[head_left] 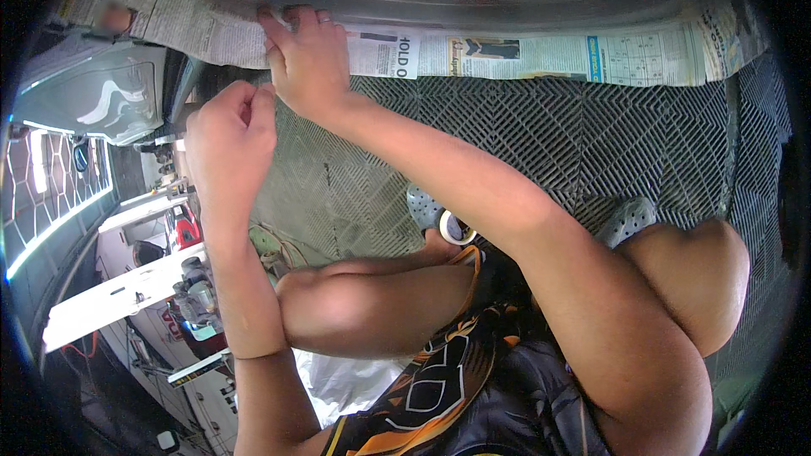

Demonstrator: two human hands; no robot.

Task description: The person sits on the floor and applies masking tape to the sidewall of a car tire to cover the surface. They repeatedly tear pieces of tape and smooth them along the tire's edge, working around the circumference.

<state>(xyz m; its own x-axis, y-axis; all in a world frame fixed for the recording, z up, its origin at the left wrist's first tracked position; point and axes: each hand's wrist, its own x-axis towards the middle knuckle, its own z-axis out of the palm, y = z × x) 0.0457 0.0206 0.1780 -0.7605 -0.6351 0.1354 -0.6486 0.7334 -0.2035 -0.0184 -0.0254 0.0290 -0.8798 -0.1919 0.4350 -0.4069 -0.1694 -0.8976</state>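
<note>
Newspaper (549,59) over ridged grey floor (625,135)

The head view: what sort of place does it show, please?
Probably a car workshop: newspaper lines a curved grey panel that looks like car bodywork, the floor is ribbed, and lights form hexagons at left.

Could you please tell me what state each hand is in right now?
Left hand: closed, curled like a fist; whether it holds anything cannot be told.
Right hand: open, laid at the newspaper edge.
</note>
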